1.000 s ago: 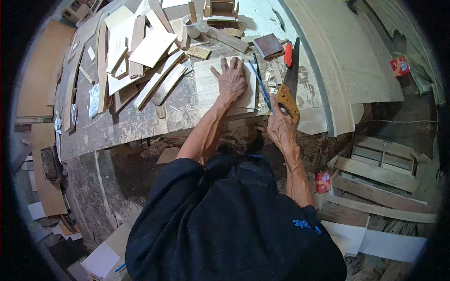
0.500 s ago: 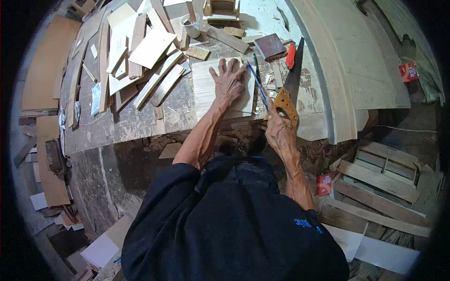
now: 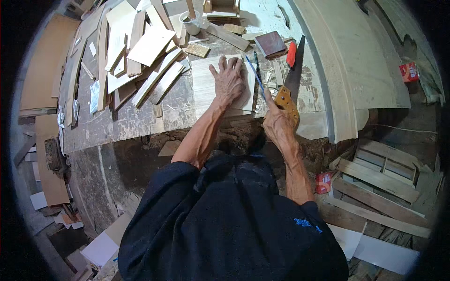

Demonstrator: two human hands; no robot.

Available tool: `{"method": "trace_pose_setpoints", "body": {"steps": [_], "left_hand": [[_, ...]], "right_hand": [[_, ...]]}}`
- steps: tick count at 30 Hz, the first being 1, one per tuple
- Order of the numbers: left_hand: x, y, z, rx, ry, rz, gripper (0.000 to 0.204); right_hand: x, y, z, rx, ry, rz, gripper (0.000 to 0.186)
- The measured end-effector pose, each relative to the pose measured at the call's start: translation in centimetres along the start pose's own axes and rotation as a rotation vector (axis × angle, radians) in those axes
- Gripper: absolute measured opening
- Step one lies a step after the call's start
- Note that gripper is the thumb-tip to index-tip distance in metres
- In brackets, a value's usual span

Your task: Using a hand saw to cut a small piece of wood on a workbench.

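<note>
My left hand (image 3: pixel 229 84) lies with its fingers spread on a pale, square wooden board (image 3: pixel 202 89) near the bench's front edge. A second thin pale piece (image 3: pixel 246 100) shows beneath that hand, on top of the board. My right hand (image 3: pixel 279 125) is closed on a slim blue blade-like tool (image 3: pixel 254 72), which points away from me over the board's right side. The end inside my fist is hidden. Just right of the fist lies a handsaw with a yellow-brown handle (image 3: pixel 287 103), its dark blade stretching away. A dark green pen-like stick (image 3: pixel 256 63) rests beside the board.
Loose wooden strips and boards (image 3: pixel 152 47) are piled at the left of the bench (image 3: pixel 136 126). Farther back stand a white cup (image 3: pixel 191 24) and a small wooden box frame (image 3: pixel 221 8). A red-handled tool (image 3: pixel 291 54) and a dark block (image 3: pixel 270 44) lie right of the board.
My right hand has turned slightly, and the blue tool's tip has shifted a little farther from me. The left hand stays in place on the board.
</note>
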State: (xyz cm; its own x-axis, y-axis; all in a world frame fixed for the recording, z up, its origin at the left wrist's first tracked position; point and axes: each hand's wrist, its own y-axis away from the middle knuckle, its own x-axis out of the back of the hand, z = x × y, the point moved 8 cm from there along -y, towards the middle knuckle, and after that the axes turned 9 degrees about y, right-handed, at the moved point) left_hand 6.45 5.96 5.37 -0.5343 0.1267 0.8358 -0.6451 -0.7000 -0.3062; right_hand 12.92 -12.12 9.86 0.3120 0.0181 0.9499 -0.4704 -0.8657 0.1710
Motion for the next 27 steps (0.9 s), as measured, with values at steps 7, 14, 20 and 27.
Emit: {"method": "trace_pose_setpoints", "body": {"steps": [7, 14, 20, 27], "left_hand": [[0.0, -0.1, -0.1, 0.064, -0.011, -0.058, 0.06], [0.2, -0.2, 0.6, 0.051, 0.011, -0.056, 0.059], [0.3, 0.1, -0.3, 0.03, 0.025, 0.017, 0.05], [0.4, -0.2, 0.6, -0.01, 0.0, -0.01, 0.05]], "right_hand": [[0.5, 0.1, -0.5, -0.022, -0.041, -0.028, 0.077], [-2.6, 0.0, 1.8, -0.01, -0.183, -0.019, 0.078], [0.6, 0.2, -1.2, 0.03, -0.011, 0.007, 0.077], [-2.4, -1.7, 0.5, 0.057, 0.144, 0.063, 0.077]]}}
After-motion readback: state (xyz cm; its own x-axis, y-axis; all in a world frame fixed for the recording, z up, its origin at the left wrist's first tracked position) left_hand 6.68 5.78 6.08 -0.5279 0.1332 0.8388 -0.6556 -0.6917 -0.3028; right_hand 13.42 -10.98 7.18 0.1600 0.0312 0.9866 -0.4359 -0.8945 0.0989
